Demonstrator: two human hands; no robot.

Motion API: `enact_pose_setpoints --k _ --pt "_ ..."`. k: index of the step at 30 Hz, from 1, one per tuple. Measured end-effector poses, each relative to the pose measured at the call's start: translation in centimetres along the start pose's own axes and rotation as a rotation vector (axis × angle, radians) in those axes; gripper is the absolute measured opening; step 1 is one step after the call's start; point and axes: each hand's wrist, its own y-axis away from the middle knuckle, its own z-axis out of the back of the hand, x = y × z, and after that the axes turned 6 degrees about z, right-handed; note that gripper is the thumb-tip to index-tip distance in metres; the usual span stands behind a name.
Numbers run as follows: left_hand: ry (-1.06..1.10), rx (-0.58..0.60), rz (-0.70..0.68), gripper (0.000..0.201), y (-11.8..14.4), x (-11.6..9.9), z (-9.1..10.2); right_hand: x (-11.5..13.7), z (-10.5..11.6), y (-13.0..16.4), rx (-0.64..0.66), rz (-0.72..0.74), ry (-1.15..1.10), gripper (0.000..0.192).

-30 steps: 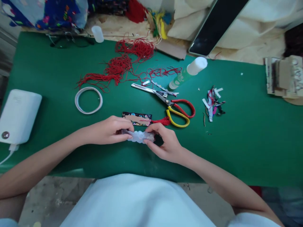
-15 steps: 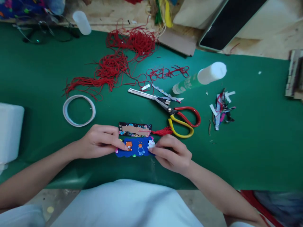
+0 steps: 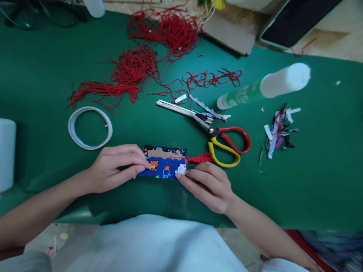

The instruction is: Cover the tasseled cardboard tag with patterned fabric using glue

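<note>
Fingertips of both hands pinch a small blue strip (image 3: 165, 168) low in the centre of the frame. The left hand (image 3: 113, 168) grips the strip's left end between thumb and forefinger, while the right hand (image 3: 208, 185) holds its right end, near a white cartoon figure printed there. The strip's long axis runs left to right across the picture, so each hand meets its own end and neither is clearly nearer; its printed side, with an orange bear and a ring motif, faces up.

Just above it, touching or overlapping along the top edge, lies a dark patterned strip (image 3: 164, 151) parallel to the first, with a red tassel (image 3: 200, 158) trailing from its right end towards the scissors (image 3: 210, 130). The scissors lie open, blades pointing to the upper left, red and yellow handles at centre right.

Further out on the green mat (image 3: 312, 181) sit a roll of white tape (image 3: 90, 127) at centre left, a tangle of red thread (image 3: 147, 64) across the upper middle, a glue stick (image 3: 263, 90) lying on its side at upper right, and a small heap of paper scraps (image 3: 279, 130) at the right.
</note>
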Motion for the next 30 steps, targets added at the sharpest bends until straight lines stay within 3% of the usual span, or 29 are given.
enact_pose_setpoints --k 4,8,15,30 --pt "-0.101 -0.089 0.018 0.016 -0.2 -0.2 -0.6 0.0 0.3 -0.1 0.027 -0.001 0.028 0.019" --pt "-0.153 -0.195 0.121 0.012 0.0 -0.3 -1.2 -0.1 0.2 0.0 0.028 -0.02 0.095 0.022" --pt "-0.17 -0.287 0.237 0.013 0.2 -0.3 -2.1 -0.3 -0.4 0.4 -0.004 -0.071 0.163 0.025" --pt "-0.303 -0.313 0.26 0.007 0.3 -0.6 -2.4 -0.5 -0.9 0.5 0.024 -0.098 0.158 0.026"
